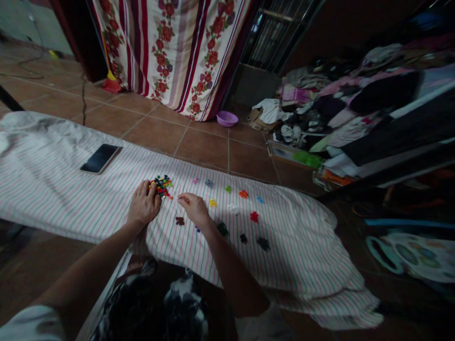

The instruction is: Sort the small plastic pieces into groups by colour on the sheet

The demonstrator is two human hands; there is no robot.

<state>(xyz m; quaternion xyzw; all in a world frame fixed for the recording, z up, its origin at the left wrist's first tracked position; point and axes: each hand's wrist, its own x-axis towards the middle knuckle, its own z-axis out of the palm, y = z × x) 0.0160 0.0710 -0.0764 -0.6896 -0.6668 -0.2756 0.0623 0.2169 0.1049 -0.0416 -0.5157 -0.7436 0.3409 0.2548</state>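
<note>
A mixed pile of small coloured pieces [162,185] lies on the striped cloth [117,208]. My left hand [144,204] rests at the pile's left edge, its fingers stretched out and touching it. To the right of the pile, my right hand [195,208] has thumb and fingertips pinched together; what is between them, if anything, is too small to make out. Small groups sorted by colour surround it: brown [179,221], yellow [213,202], orange [243,194], red [254,216], white [233,208] and dark green [222,229]. My right forearm partly covers a blue group [198,229].
A phone [100,158] lies left of the pile. Beyond the cloth, a purple bowl [227,119] and a red broom [112,84] stand on the tiled floor by a floral curtain [170,57]. Clothes [341,99] are heaped at the right.
</note>
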